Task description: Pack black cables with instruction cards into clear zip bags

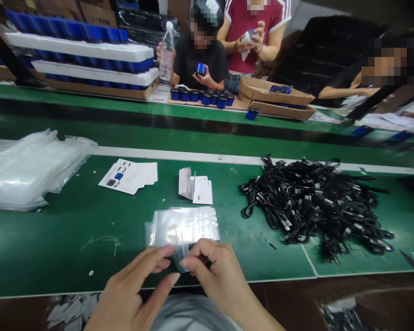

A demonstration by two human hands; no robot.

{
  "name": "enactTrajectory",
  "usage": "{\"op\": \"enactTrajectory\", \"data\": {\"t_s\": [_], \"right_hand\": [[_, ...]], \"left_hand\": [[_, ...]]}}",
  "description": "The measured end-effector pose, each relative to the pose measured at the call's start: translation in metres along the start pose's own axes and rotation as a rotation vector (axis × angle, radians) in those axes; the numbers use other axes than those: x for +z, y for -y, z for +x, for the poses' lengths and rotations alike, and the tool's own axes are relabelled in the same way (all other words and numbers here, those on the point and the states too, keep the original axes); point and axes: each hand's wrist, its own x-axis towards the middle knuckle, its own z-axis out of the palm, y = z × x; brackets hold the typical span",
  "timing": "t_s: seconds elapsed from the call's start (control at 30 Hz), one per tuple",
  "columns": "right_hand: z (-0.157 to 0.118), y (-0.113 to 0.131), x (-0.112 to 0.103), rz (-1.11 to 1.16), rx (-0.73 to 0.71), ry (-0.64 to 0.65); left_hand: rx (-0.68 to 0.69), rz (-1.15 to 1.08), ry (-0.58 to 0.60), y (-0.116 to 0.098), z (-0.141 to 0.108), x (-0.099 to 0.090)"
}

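Observation:
At the near edge of the table, my right hand (219, 269) pinches a small clear plastic bag (181, 255) between thumb and fingers. The bag is upright and partly blends into what lies behind it. My left hand (143, 280) is beside it, thumb and fingers apart, with the fingertips close to the bag's left edge; whether they touch it I cannot tell. Just beyond both hands lies a stack of clear plastic bags (189, 223). Behind that stack are folded white leaflets (202, 191), some standing on edge. Printed white cards (127, 177) lie farther left.
A heap of black USB cables (313, 207) covers the right side. Large plastic bags (31, 170) are piled at left. Across the table, people handle items near blue cylindrical devices (207, 98), cardboard trays (276, 96) and white foam trays (89, 48). Small packets (72, 310) sit below the table edge.

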Motion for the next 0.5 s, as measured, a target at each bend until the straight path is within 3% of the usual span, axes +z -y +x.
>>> {"op": "enactTrajectory", "data": {"t_s": [0.13,0.23,0.5], "right_hand": [[0.000,0.005,0.005,-0.016,-0.090,-0.013],[0.001,0.005,0.007,-0.022,-0.115,-0.010],[-0.001,0.007,-0.004,-0.102,-0.144,0.171]], "left_hand": [[-0.178,-0.258,0.159,-0.008,0.005,0.003],[-0.274,-0.385,0.196,-0.013,0.011,0.002],[-0.298,-0.443,0.209,-0.013,0.018,0.002]]}}
